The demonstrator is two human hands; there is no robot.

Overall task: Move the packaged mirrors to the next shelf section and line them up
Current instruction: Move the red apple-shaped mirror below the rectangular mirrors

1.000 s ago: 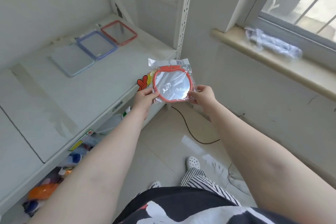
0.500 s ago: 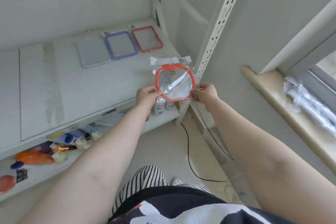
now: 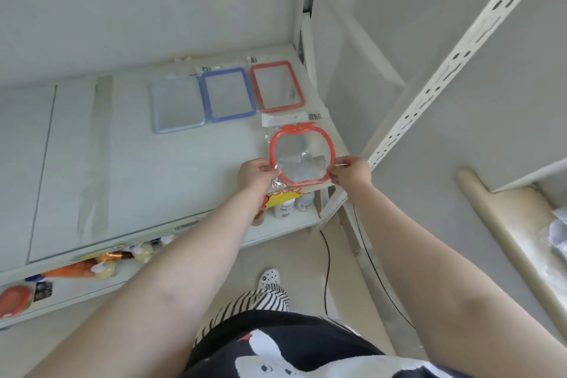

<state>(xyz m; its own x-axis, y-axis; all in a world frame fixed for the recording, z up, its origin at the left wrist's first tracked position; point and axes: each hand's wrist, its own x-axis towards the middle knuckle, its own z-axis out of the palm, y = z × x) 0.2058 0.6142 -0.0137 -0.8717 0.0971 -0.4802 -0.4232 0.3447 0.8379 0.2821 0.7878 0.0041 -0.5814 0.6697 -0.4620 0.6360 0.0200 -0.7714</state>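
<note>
An orange apple-shaped mirror (image 3: 302, 156) in a clear plastic bag hangs over the right front corner of the white shelf (image 3: 171, 169). My left hand (image 3: 256, 176) grips its left edge and my right hand (image 3: 349, 173) grips its right edge. Behind it, three rectangular packaged mirrors lie flat in a row at the back of the shelf: a pale blue one (image 3: 177, 104), a dark blue one (image 3: 227, 94) and a red one (image 3: 276, 86). The apple mirror sits just in front of the red one.
A perforated white upright (image 3: 441, 70) stands right of the shelf corner. Small bottles (image 3: 293, 205) and colourful items (image 3: 92, 267) fill the lower shelf. A black cable (image 3: 328, 258) runs on the floor. A window sill (image 3: 515, 239) lies at the right.
Both hands have carried the apple-shaped mirror leftwards from beside the window and lowered it over the shelf's right front corner, close to the row of three mirrors.
</note>
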